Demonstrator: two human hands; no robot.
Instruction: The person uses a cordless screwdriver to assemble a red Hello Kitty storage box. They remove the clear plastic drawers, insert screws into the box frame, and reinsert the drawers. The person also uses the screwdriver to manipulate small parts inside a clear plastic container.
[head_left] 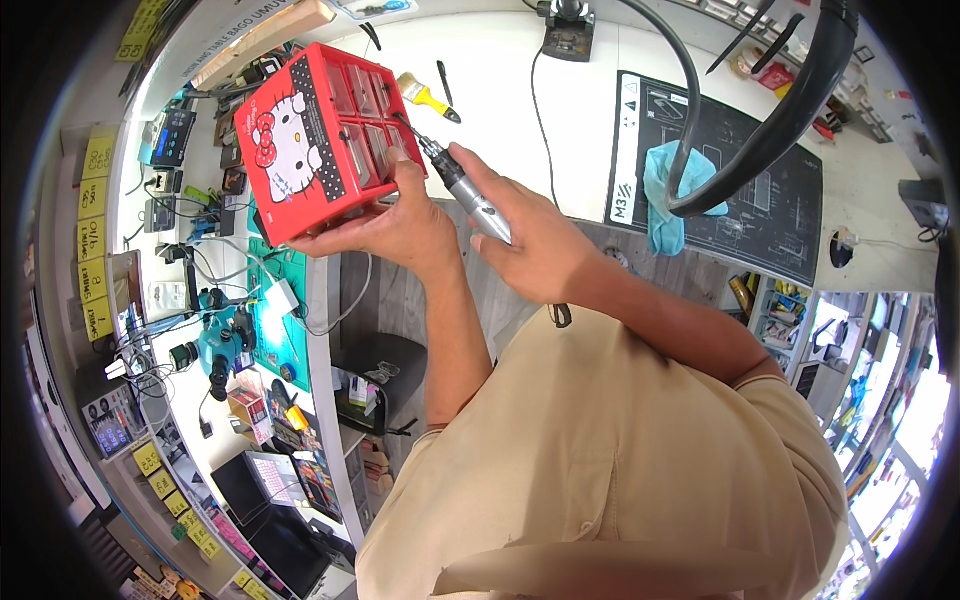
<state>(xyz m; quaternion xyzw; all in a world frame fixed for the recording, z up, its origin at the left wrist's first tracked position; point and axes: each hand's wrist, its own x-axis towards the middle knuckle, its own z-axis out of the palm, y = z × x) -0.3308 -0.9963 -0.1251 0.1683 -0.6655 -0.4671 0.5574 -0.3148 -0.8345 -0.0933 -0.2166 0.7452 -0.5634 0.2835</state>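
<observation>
My left hand (pixel 405 222) supports a small red drawer box (pixel 337 180) from below, its thumb against the front. The box is tilted, with a white cartoon cat and a dotted black band on one side and clear drawers (pixel 366 95) on its front. In my right hand (pixel 540 238) is a slim silver and black rotary tool (pixel 470 195), its fingers wrapped round the body. The tool's thin tip points at the drawer fronts, close to them; whether it touches I cannot tell. A short dark cord end (pixel 562 316) hangs below my right hand.
A paintbrush (pixel 428 98) with a yellow handle and a black pen (pixel 444 82) lie on the white bench. A dark work mat (pixel 760 190) with a blue cloth (pixel 668 235) is at right, under a thick black hose (pixel 790 120). A teal microscope (pixel 218 340) stands at left.
</observation>
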